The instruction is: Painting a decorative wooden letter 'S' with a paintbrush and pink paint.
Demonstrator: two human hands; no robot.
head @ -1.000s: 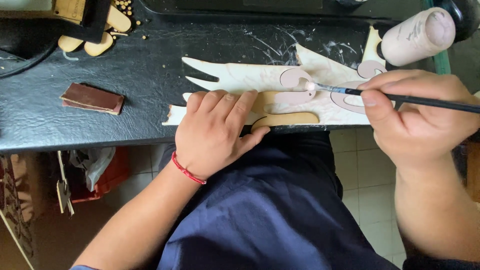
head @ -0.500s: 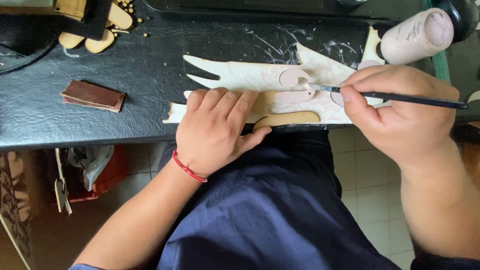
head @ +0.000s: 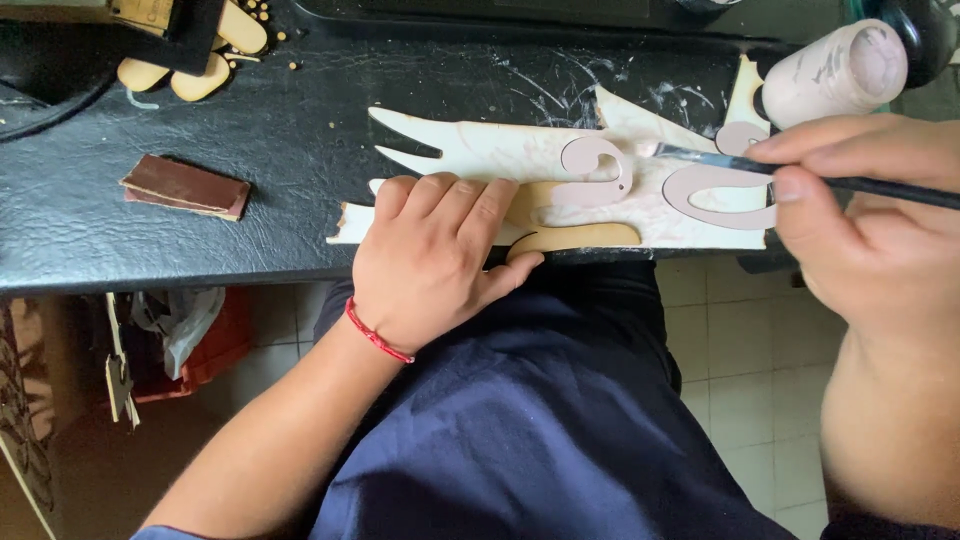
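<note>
A flat wooden cut-out [head: 480, 150] with pointed prongs lies on the black table [head: 200, 230], mostly coated in pale pinkish paint. My left hand [head: 435, 255], a red string at its wrist, presses flat on the cut-out's near edge. My right hand [head: 865, 225] grips a thin dark paintbrush [head: 860, 185] whose tip rests on the cut-out beside a curled scroll shape [head: 600, 165]. A second curved pink piece [head: 715, 195] lies under the brush.
A pale paint bottle [head: 835, 70] lies on its side at the table's back right. A brown sanding block [head: 185, 187] sits at the left. Small bare wooden pieces [head: 190, 75] lie at the back left beside a dark object. My dark blue clothing fills the space below the table edge.
My right hand has drawn back to the right and closer to the camera, the brush tip sliding right along the cut-out. My left hand stays pressed in place.
</note>
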